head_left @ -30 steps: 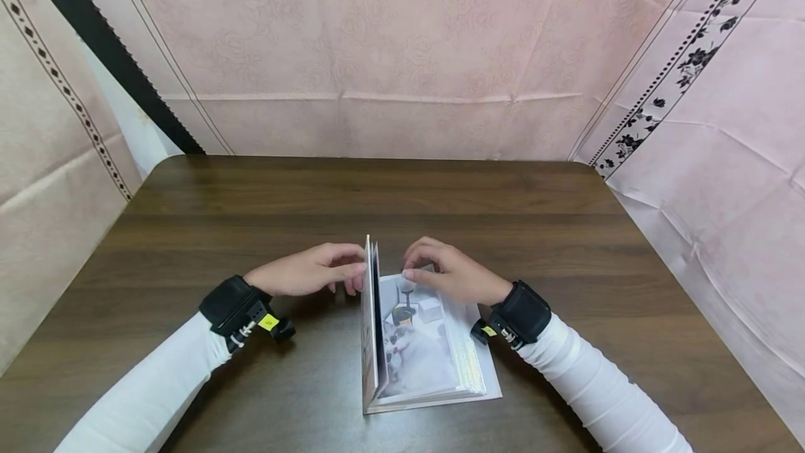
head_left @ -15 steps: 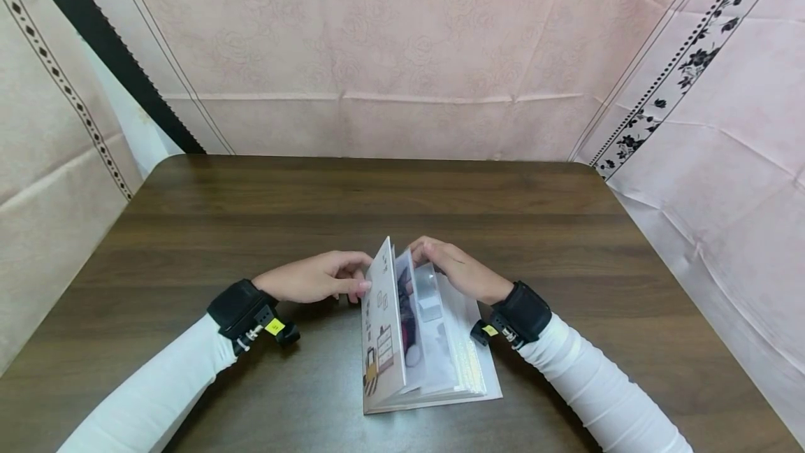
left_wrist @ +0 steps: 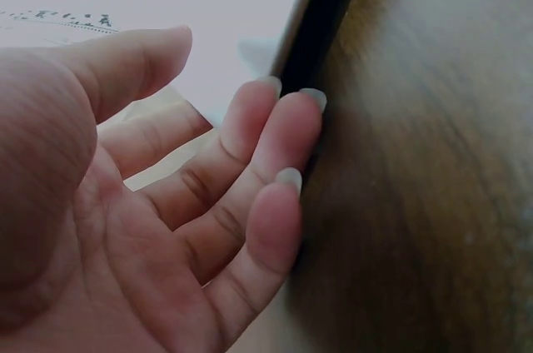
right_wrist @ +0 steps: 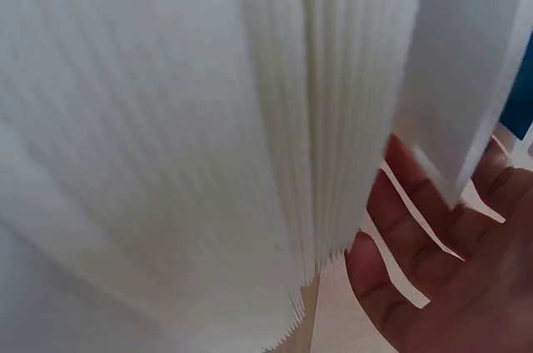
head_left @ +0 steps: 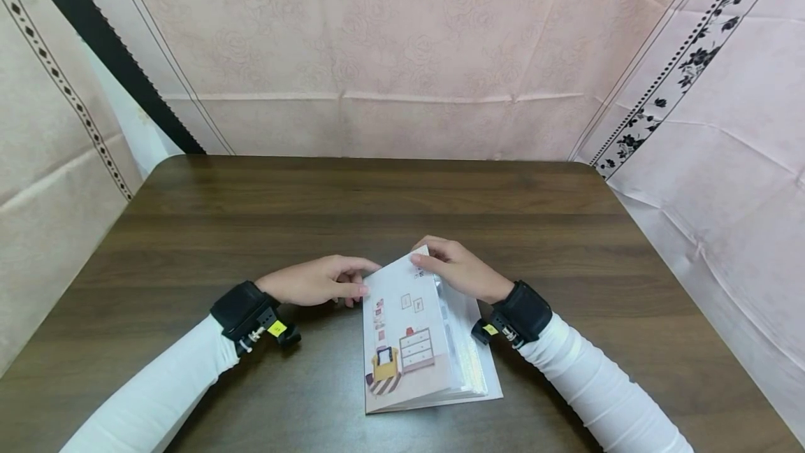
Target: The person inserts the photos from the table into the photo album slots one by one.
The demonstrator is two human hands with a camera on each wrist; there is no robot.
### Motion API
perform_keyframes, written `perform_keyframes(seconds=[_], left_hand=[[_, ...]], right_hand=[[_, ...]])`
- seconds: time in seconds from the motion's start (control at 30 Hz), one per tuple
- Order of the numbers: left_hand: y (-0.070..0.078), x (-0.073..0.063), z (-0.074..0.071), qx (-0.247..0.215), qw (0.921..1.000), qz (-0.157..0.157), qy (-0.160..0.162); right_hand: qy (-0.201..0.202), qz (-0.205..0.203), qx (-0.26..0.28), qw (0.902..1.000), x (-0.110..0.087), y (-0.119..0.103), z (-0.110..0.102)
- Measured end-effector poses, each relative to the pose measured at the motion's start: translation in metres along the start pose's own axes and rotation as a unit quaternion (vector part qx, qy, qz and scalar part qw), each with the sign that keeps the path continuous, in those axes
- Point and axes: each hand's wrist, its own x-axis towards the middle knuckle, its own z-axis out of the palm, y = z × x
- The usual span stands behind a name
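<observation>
A photo album [head_left: 393, 320] with a white, illustrated front cover lies on the table in front of me. Its cover is folded over most of the pages and slightly raised at the right side. My right hand [head_left: 462, 271] holds the cover's upper right corner, thumb on top and fingers behind. At the spine's upper end, my left hand [head_left: 314, 284] touches the album with loosely bent fingers. The left wrist view shows those fingertips [left_wrist: 275, 220] against the album's dark edge. Fanned clear-sleeved pages [right_wrist: 166, 161] fill much of the right wrist view.
The brown wooden table [head_left: 251, 194] extends around the album on all sides. Pale pink patterned cloth [head_left: 402, 40] hangs behind it, with more cloth at both sides. Each wrist wears a black camera mount.
The album's front cover has swung from upright over to the right, covering the picture page. My right hand has come to hold its corner; my left hand stays at the spine.
</observation>
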Motion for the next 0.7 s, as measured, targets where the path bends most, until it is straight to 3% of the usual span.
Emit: perform_keyframes(seconds=[0.4,0.7], left_hand=[[-0.006,0.003,0.002,0.006,0.9999,-0.006,0.011],[0.0,0.003,0.006,-0.003,0.9996,-0.008,0.026]], right_hand=[[-0.012,0.032,-0.064,0.9974,-0.004,-0.004,-0.014],[-0.028,0.048,-0.107,0.9926,-0.007,-0.002,-0.022]])
